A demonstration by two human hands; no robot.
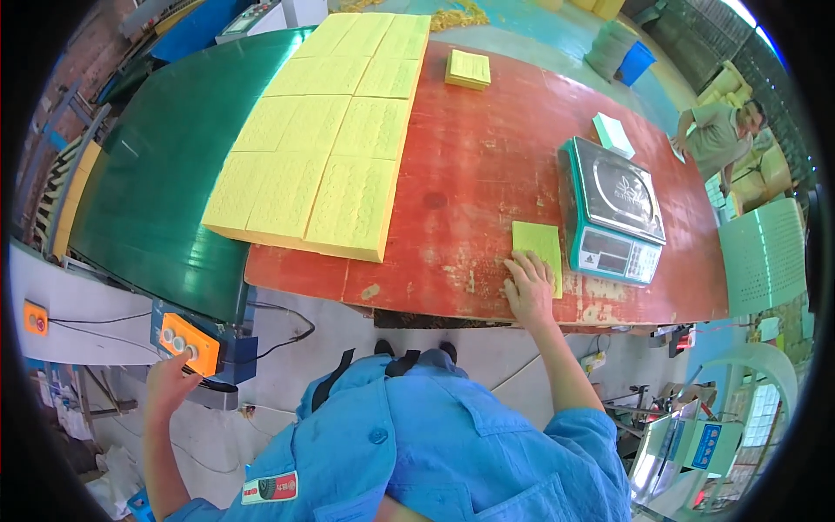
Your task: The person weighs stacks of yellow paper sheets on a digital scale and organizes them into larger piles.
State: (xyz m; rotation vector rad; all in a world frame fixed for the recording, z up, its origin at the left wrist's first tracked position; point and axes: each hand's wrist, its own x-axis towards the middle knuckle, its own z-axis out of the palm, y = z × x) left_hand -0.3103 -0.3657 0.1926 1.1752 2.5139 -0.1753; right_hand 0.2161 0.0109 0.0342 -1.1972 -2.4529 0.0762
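Note:
My left hand (pixel 170 383) reaches to an orange control box (pixel 202 339) with round buttons at the lower left. A finger stretches onto one button and the hand holds nothing. On the red table (pixel 470 148), my right hand (pixel 529 287) lies with its fingers spread over the near part of a flat yellow stack of sheets (pixel 539 239). Just right of it stands a digital scale (pixel 613 209) with a metal pan. To the left, a large block of yellow sheet stacks (pixel 322 130) with rough, patterned tops sits in rows across the table and a green conveyor belt (pixel 174 183).
A small yellow stack (pixel 468 70) and a white stack (pixel 613 135) are farther back on the table. Another person (pixel 722 139) stands beyond its right side, near a pale green perforated panel (pixel 763 257). Cables (pixel 283 348) hang below the conveyor's near end.

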